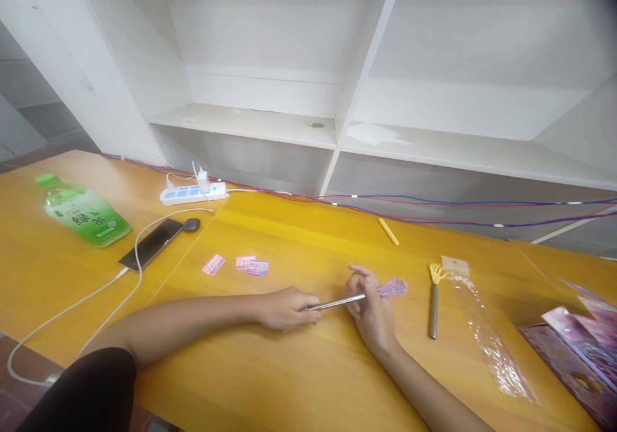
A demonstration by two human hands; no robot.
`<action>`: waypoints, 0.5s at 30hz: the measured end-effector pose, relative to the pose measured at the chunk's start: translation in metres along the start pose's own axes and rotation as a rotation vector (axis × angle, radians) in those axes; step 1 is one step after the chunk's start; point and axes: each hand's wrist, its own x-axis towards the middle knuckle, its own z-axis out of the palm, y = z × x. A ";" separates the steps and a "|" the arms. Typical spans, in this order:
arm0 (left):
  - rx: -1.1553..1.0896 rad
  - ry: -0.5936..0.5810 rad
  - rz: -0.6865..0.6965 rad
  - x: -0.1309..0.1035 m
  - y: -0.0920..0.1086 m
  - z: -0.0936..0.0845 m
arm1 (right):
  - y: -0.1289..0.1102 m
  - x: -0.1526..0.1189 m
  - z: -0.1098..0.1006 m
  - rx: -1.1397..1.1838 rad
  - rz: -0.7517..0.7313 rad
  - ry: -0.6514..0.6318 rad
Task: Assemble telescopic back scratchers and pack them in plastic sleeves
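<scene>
A metal rod with a purple claw-shaped head (394,287) is held level above the table between my hands. My left hand (288,308) is closed on the rod's left end. My right hand (371,306) pinches the rod near the purple head, which sticks out to the right of the fingers. Right of that hand, a similar tool with a yellow claw head and grey handle (434,303) lies on the wooden table (289,380). Beside it is a clear plastic sleeve (486,335) with a paper top.
Small pink and purple cards (213,265) lie ahead of my left arm. Farther left are a phone (153,244), a green bottle (87,213), a power strip (193,193) and white cable. A yellow stick (388,231) lies at the back; printed packets (573,355) at the right.
</scene>
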 end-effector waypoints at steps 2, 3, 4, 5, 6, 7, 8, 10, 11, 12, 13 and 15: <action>0.086 0.010 0.011 0.000 0.002 -0.003 | -0.003 0.001 -0.001 0.010 -0.034 0.064; 0.105 0.021 0.007 0.000 0.002 -0.004 | -0.005 0.002 -0.002 0.019 -0.042 0.080; 0.116 0.027 0.000 0.000 0.002 -0.004 | -0.007 0.003 -0.003 0.031 -0.051 0.097; 0.120 0.032 -0.009 0.000 0.000 -0.004 | -0.011 0.004 -0.005 0.045 -0.064 0.117; 0.122 0.039 -0.013 0.001 -0.001 -0.004 | -0.015 0.006 -0.006 0.060 -0.081 0.141; 0.122 0.048 -0.011 0.001 -0.003 -0.004 | -0.021 0.007 -0.007 0.079 -0.103 0.167; 0.119 0.058 -0.005 0.001 -0.005 -0.004 | -0.028 0.008 -0.008 0.099 -0.134 0.196; 0.104 0.071 0.021 0.000 -0.007 -0.003 | -0.045 0.009 -0.009 0.122 -0.222 0.250; 0.090 0.072 0.040 0.000 -0.008 -0.002 | -0.055 0.009 -0.009 0.113 -0.277 0.270; 0.071 0.071 0.057 -0.001 -0.008 0.000 | -0.065 0.009 -0.009 0.080 -0.336 0.278; 0.046 0.073 0.066 -0.002 -0.007 0.002 | -0.075 0.009 -0.008 0.023 -0.399 0.279; -0.018 0.095 0.048 -0.003 -0.005 0.009 | -0.095 0.009 -0.006 -0.149 -0.533 0.271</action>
